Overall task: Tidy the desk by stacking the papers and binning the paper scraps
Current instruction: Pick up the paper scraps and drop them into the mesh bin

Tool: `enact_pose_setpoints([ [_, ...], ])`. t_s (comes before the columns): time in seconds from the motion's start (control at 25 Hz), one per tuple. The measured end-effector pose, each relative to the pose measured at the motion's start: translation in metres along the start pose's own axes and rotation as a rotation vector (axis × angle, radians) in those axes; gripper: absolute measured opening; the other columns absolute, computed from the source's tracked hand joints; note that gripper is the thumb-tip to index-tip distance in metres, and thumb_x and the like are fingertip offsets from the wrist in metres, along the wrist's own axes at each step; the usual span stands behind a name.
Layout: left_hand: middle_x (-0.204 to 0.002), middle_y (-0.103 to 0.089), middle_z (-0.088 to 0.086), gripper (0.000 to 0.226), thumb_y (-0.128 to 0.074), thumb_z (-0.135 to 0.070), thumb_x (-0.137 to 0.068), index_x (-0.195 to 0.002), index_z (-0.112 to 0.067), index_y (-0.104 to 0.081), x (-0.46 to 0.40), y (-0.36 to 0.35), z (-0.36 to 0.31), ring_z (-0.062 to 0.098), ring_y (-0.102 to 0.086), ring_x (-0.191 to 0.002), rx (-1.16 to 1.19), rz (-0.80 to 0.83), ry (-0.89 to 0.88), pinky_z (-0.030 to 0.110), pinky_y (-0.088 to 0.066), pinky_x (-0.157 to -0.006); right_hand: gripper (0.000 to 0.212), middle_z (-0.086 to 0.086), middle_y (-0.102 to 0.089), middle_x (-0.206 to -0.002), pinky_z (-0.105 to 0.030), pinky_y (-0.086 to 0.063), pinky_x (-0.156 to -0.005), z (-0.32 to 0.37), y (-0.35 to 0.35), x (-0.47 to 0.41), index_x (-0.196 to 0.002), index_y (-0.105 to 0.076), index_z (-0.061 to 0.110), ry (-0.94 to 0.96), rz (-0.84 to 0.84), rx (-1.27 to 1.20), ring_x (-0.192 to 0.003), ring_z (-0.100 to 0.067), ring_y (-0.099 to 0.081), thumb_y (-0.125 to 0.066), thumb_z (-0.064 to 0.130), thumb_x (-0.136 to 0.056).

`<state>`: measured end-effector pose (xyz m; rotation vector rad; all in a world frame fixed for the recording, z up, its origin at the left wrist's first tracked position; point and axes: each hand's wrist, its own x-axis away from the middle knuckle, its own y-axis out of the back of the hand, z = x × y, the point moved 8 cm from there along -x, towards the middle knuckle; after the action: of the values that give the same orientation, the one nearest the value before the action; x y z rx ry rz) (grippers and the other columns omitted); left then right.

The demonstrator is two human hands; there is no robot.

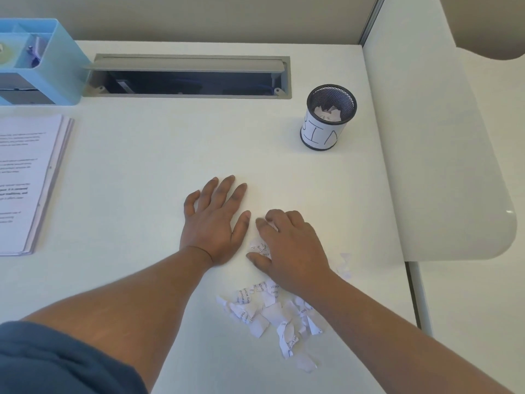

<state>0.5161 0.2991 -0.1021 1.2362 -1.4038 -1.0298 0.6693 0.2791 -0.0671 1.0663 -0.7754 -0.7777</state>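
White label wrapped round a black mesh cup (328, 118), hand-lettered in large black capitals that look like "BIN", first letter half turned out of sight; torn white bits already inside, cup upright toward the far right of the worktop (176, 143). Printed fragments legible on the paper scraps (272, 311): "Villag", "living", "around", the rest too small or crumpled to read. Stacked papers (28, 183) at the left edge, lines of small print, blurred beyond reading. Left hand (214, 221) flat on the worktop, palm down, fingers spread and straight, holding nothing. Right hand (289, 245) just beside it, fingers curled downward over a small clump of scraps, white paper showing between fingertips and thumb: a pinching grip on those scraps. Main heap of scraps on the near side of that grip, under and beside the right forearm, close to the wrist; a few paler bits (345, 265) to the right of the wrist, one loose piece nearer still at the heap's edge. Mesh cup well apart from the grip, farther out and to the right. Light blue desk organiser (56, 66) at the far left corner, open cable trough (187, 76) set into the worktop beside it.
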Motion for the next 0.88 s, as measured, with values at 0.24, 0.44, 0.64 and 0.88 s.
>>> enact_pose_setpoints([
  [0.24, -0.17, -0.01, -0.01, 0.063, -0.017, -0.058, -0.101, -0.16, -0.038, -0.021, 0.0, -0.001, 0.0, 0.02, -0.002, -0.157, 0.002, 0.003, 0.0, 0.043, -0.001, -0.122, 0.02, 0.009, -0.06, -0.106, -0.038, -0.052, -0.07, -0.019, 0.009, 0.004, -0.102, -0.072, 0.024, 0.036, 0.085, -0.134, -0.094, -0.023, -0.053, -0.055, 0.016, -0.096],
  [0.44, -0.17, -0.012, -0.01, 0.062, -0.019, -0.057, -0.101, -0.16, -0.038, -0.023, 0.0, 0.0, 0.0, 0.02, -0.004, -0.157, 0.009, -0.007, 0.002, 0.043, -0.001, -0.122, 0.048, 0.013, -0.042, -0.133, -0.04, -0.052, -0.088, -0.026, 0.014, 0.011, -0.139, -0.052, 0.035, 0.04, 0.38, -0.145, -0.117, -0.016, -0.038, -0.059, 0.017, -0.095],
  [0.64, -0.17, -0.011, -0.01, 0.063, -0.018, -0.057, -0.101, -0.16, -0.038, -0.022, 0.0, 0.0, 0.0, 0.02, -0.003, -0.157, -0.001, -0.002, 0.005, 0.043, -0.002, -0.122, 0.034, 0.009, -0.047, -0.118, -0.041, -0.054, -0.076, -0.019, -0.001, 0.01, -0.111, -0.068, 0.025, 0.091, 0.274, -0.095, -0.101, -0.021, -0.043, -0.052, 0.0, -0.095],
  [0.88, -0.17, -0.014, -0.009, 0.062, -0.019, -0.057, -0.101, -0.159, -0.037, -0.024, 0.0, 0.0, 0.0, 0.021, -0.005, -0.157, 0.005, -0.008, 0.002, 0.044, -0.003, -0.122, 0.03, 0.003, -0.062, -0.106, -0.042, -0.051, -0.078, -0.024, 0.001, 0.009, -0.103, -0.071, 0.016, 0.107, 0.201, -0.183, -0.094, -0.025, -0.055, -0.046, 0.003, -0.094],
])
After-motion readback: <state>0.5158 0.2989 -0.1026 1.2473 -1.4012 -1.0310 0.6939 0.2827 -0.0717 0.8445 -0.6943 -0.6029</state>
